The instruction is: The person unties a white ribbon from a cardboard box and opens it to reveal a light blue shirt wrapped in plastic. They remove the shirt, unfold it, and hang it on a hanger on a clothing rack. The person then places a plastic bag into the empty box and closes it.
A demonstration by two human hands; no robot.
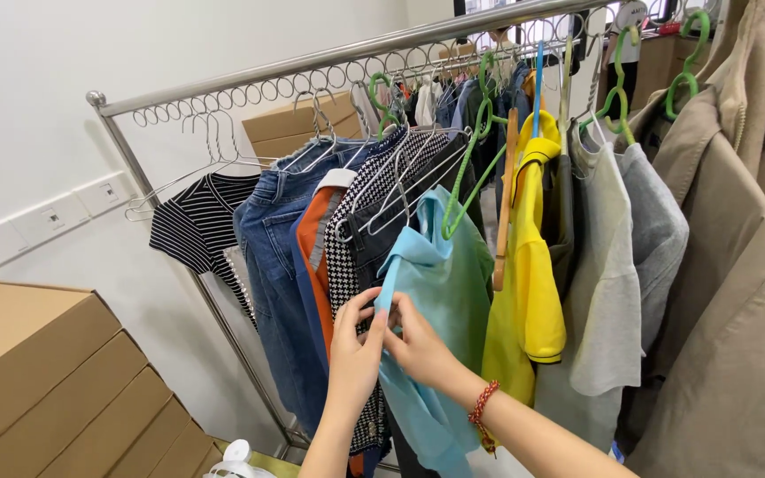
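Item: light-blue cotton shirt (440,292) on green plastic hanger (467,173).
My left hand (356,341) and right hand (418,345) pinch its edge; best kept taut.

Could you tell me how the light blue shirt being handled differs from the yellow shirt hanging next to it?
The light blue shirt hangs on a green hanger; the yellow shirt hangs on a wooden one. The left hand and right hand pinch the blue shirt's edge, while the yellow shirt hangs untouched. The yellow shirt has dark sleeve trim; the blue is plain. Both hang from the metal rack.
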